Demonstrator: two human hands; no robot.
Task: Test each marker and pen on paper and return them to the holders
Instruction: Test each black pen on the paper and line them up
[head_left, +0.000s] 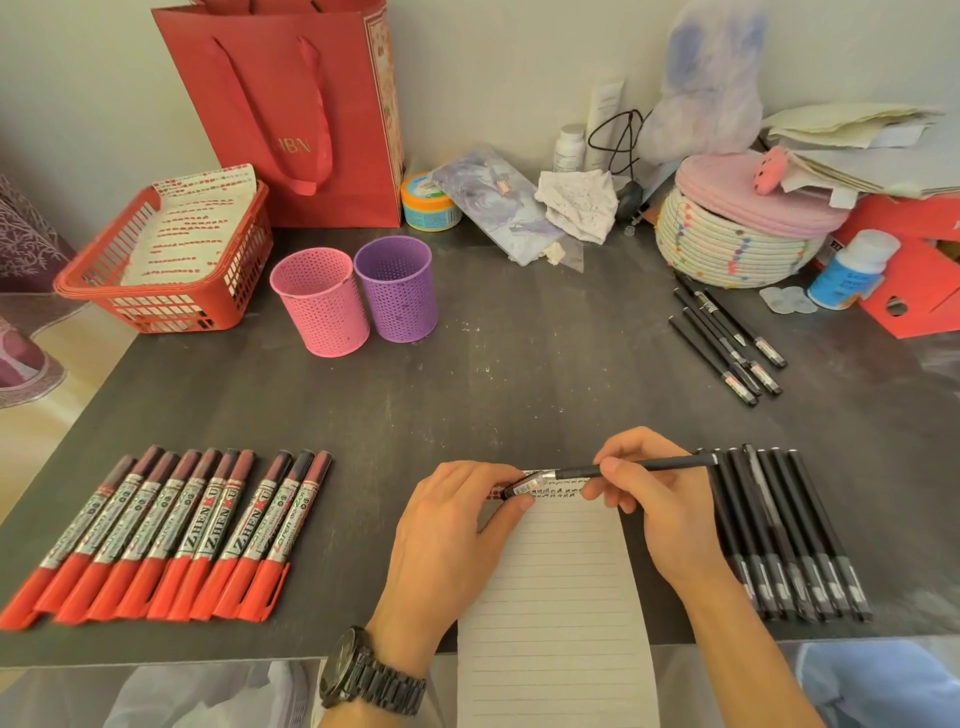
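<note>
The dark grey tabletop (519, 374) carries a lined paper sheet (556, 597) under the fingers (613, 467). Left of the fingers lies a row of red-capped markers (171, 535); just right of them, a row of black pens (779, 525). Beyond the fingers to the left stand a pink mesh holder (319, 301) and a purple mesh holder (397, 288), side by side. Farther right, loose black pens (727, 343) lie near a rope basket (727, 249).

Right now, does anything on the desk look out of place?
The paper hangs over the desk's near edge. A few loose pens lie fanned beside the basket, apart from the neat pen row.
</note>
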